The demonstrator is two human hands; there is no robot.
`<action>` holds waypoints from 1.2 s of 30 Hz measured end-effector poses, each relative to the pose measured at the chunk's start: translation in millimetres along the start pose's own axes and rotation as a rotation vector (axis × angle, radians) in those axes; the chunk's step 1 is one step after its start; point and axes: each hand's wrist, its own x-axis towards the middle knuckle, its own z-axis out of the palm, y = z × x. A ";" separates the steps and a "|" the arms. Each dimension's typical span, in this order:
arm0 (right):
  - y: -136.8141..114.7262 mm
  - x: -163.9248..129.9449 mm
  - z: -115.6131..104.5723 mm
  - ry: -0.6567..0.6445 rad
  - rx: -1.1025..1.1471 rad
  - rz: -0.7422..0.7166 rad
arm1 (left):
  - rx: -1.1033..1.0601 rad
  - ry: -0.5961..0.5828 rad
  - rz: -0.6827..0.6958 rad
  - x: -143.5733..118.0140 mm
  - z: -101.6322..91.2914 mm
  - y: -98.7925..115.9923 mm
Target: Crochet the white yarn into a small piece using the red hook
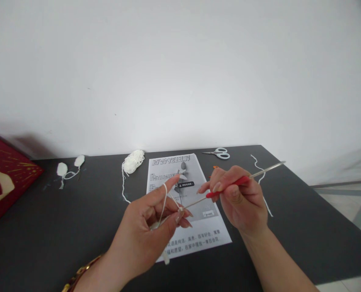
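Note:
My right hand point(239, 198) grips a crochet hook point(243, 181) by its red handle, with its bare metal end pointing up to the right. The hook's thin tip reaches left to the work in my left hand point(154, 219). There, thumb and fingers pinch a small piece of white crochet point(180, 209), mostly hidden by the fingers. White yarn point(165, 194) loops over my raised left index finger and runs down to the hook tip. A white end hangs below the left hand. Behind, a ball of white yarn point(134, 161) lies on the table, its strand leading toward my left hand.
A printed sheet point(195, 231) lies under my hands on the dark table point(86, 219). Scissors point(220, 153) rest near the wall. Two white crocheted pieces point(62, 168) lie at left, beside a red box point(7, 178). A loose yarn strand point(267, 202) lies at right.

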 end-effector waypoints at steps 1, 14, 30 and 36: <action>-0.4 -0.8 -0.3 -0.005 -0.022 -0.020 | 0.000 0.001 -0.001 0.3 0.1 -0.4; 7.0 -4.5 8.3 0.045 0.030 -0.003 | -0.114 0.005 -0.060 2.8 -1.0 6.8; 19.0 -3.5 19.1 0.085 0.315 0.336 | -0.389 0.079 -0.044 14.8 -7.2 -0.4; 22.7 -5.9 17.8 0.111 0.035 0.175 | -0.401 0.041 -0.059 20.2 -12.7 -0.7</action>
